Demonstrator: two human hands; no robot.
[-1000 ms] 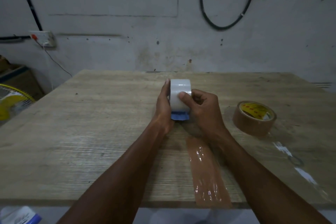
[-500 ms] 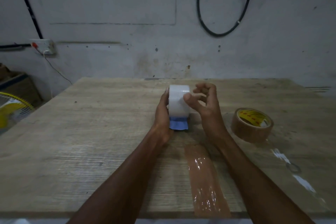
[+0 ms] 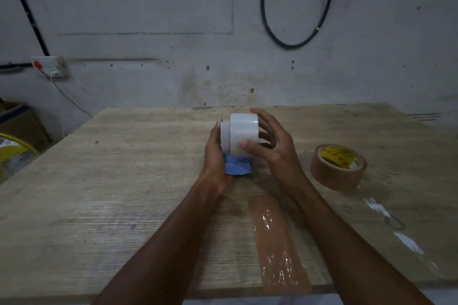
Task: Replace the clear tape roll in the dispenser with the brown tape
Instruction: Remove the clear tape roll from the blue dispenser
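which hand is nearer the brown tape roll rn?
Right. The right hand grips the clear tape roll just left of the brown tape roll, not touching it. The left hand is on the clear roll's far side, farther off.

I can read no text anywhere. The only printing I see is on the brown tape roll (image 3: pixel 338 167) lying flat on the table (image 3: pixel 99 193) to my right: a yellow label inside its core carries red marks, too small and blurred for me to make out as letters or numbers. The clear tape roll (image 3: pixel 244 134) between my hands shows no print.
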